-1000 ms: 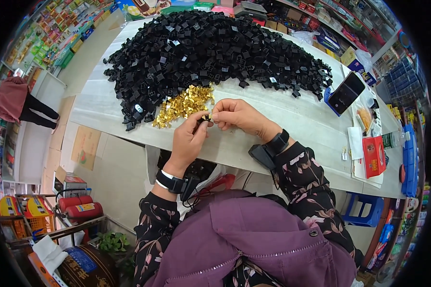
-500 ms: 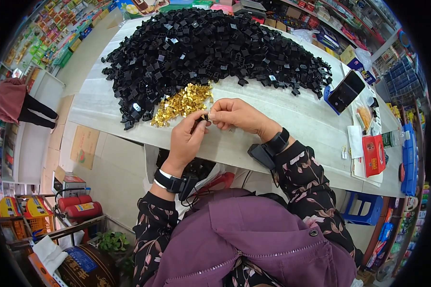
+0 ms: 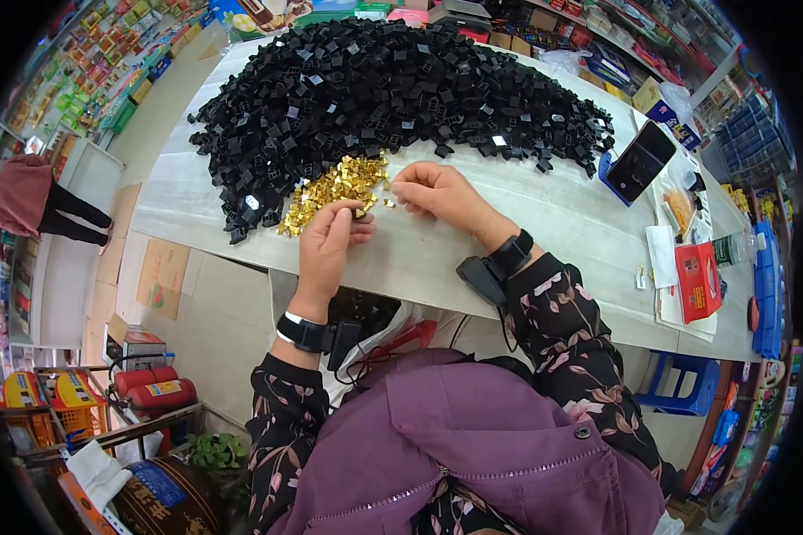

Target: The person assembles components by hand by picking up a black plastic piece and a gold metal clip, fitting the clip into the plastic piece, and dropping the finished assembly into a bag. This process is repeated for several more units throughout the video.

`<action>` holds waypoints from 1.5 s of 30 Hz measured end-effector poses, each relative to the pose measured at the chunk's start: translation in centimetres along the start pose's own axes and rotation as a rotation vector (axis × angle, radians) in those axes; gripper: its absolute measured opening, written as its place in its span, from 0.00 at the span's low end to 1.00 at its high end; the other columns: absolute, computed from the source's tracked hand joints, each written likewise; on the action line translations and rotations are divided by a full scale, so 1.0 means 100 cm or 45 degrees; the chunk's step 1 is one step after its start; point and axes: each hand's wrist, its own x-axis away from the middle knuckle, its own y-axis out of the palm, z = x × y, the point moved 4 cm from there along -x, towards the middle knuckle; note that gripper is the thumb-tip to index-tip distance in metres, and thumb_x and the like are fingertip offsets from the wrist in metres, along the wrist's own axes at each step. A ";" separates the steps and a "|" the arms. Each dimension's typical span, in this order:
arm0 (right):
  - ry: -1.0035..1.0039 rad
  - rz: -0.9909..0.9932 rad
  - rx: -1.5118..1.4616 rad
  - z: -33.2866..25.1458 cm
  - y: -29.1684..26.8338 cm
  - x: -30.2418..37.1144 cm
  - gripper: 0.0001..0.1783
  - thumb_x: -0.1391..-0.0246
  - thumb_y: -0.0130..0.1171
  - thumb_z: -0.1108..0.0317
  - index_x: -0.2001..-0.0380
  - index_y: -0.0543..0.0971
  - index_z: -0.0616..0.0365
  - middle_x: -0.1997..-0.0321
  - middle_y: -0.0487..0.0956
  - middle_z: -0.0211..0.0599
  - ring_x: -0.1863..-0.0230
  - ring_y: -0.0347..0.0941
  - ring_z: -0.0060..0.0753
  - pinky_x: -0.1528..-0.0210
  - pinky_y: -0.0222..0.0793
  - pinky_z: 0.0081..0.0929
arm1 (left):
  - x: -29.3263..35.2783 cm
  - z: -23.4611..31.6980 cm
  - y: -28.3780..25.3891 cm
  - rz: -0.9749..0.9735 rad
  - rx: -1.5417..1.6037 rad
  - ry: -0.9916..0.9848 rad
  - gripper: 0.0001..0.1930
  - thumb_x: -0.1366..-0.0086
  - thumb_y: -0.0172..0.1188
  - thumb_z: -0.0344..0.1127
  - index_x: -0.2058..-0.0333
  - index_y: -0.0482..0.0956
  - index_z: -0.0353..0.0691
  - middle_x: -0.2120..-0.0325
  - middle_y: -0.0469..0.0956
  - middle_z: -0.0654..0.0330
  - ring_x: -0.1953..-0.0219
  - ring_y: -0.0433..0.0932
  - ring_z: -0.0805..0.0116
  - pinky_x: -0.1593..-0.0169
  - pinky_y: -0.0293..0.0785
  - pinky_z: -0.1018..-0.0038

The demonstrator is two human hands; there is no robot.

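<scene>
On the pale table [image 3: 544, 232] my left hand [image 3: 328, 245] pinches a small black plastic piece [image 3: 360, 214] between thumb and fingers, just in front of a heap of shiny gold metal pieces [image 3: 335, 189]. My right hand [image 3: 442, 192] is a little apart from it, to the right of the gold heap. Its thumb and fingertips are drawn together; whatever is between them is too small to make out. A loose gold piece [image 3: 389, 203] lies between the two hands. Behind the gold heap spreads a large mound of square black plastic pieces [image 3: 375, 98].
At the right stand a phone [image 3: 641, 165] on a blue holder, a red packet [image 3: 697, 282], a clear bottle [image 3: 734, 251] and a blue tray [image 3: 765, 294]. A blue stool [image 3: 682, 383] is below the table's edge. Another person [image 3: 36, 201] stands far left.
My hands have come apart from each other. The left hand has shifted left and slightly down with the black piece, and the right hand has drawn up beside the gold heap.
</scene>
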 end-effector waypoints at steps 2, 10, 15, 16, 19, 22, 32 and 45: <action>-0.096 0.136 0.263 0.001 -0.009 -0.002 0.10 0.47 0.59 0.62 0.68 0.77 0.57 0.77 0.74 0.21 0.74 0.68 0.11 0.74 0.64 0.14 | 0.003 0.001 -0.007 0.055 0.092 -0.029 0.12 0.32 0.45 0.35 0.59 0.74 0.34 0.69 0.79 0.56 0.69 0.78 0.73 0.63 0.75 0.80; -0.444 0.213 1.085 -0.011 0.008 0.001 0.08 0.54 0.61 0.64 0.69 0.79 0.53 0.79 0.74 0.30 0.76 0.72 0.25 0.73 0.67 0.23 | -0.025 0.032 -0.044 0.145 0.131 -0.086 0.12 0.32 0.46 0.37 0.61 0.74 0.36 0.71 0.78 0.59 0.69 0.78 0.73 0.66 0.74 0.79; -0.563 0.295 1.064 -0.003 0.010 -0.001 0.07 0.55 0.60 0.64 0.71 0.80 0.51 0.77 0.75 0.32 0.75 0.73 0.31 0.71 0.69 0.26 | -0.064 0.054 -0.040 0.126 -0.747 -0.175 0.09 0.36 0.50 0.36 0.63 0.76 0.38 0.72 0.77 0.59 0.69 0.78 0.68 0.66 0.75 0.75; -0.570 0.305 1.047 -0.002 0.010 -0.001 0.07 0.55 0.60 0.64 0.71 0.81 0.52 0.76 0.75 0.32 0.74 0.73 0.31 0.70 0.69 0.26 | -0.070 0.054 -0.041 0.130 -0.751 -0.171 0.09 0.36 0.50 0.36 0.63 0.76 0.38 0.72 0.77 0.59 0.69 0.78 0.68 0.66 0.75 0.75; -0.587 0.331 1.019 -0.003 0.007 0.002 0.07 0.55 0.59 0.64 0.72 0.81 0.52 0.75 0.75 0.32 0.74 0.74 0.31 0.69 0.70 0.26 | -0.083 0.055 -0.028 0.009 -1.797 0.467 0.08 0.42 0.54 0.36 0.65 0.77 0.41 0.71 0.77 0.56 0.67 0.78 0.60 0.64 0.75 0.68; -0.522 0.339 0.951 -0.001 0.005 0.000 0.07 0.56 0.57 0.61 0.74 0.81 0.48 0.74 0.77 0.32 0.70 0.74 0.37 0.67 0.71 0.31 | -0.091 0.045 -0.026 -0.054 -2.006 0.436 0.09 0.44 0.55 0.35 0.65 0.77 0.42 0.70 0.76 0.55 0.66 0.77 0.56 0.63 0.74 0.65; -0.496 0.322 0.788 -0.001 0.002 -0.002 0.09 0.54 0.58 0.61 0.72 0.80 0.51 0.73 0.77 0.32 0.71 0.74 0.35 0.67 0.71 0.29 | -0.094 0.055 -0.019 -0.132 -2.070 0.510 0.10 0.46 0.57 0.35 0.65 0.77 0.41 0.72 0.76 0.55 0.66 0.77 0.55 0.64 0.73 0.64; -0.623 0.267 0.084 -0.012 0.012 0.002 0.08 0.49 0.61 0.68 0.66 0.78 0.58 0.72 0.76 0.23 0.72 0.68 0.12 0.69 0.65 0.12 | -0.028 0.038 0.026 -0.071 -0.834 0.236 0.10 0.43 0.59 0.31 0.64 0.70 0.34 0.76 0.74 0.57 0.80 0.71 0.69 0.74 0.69 0.74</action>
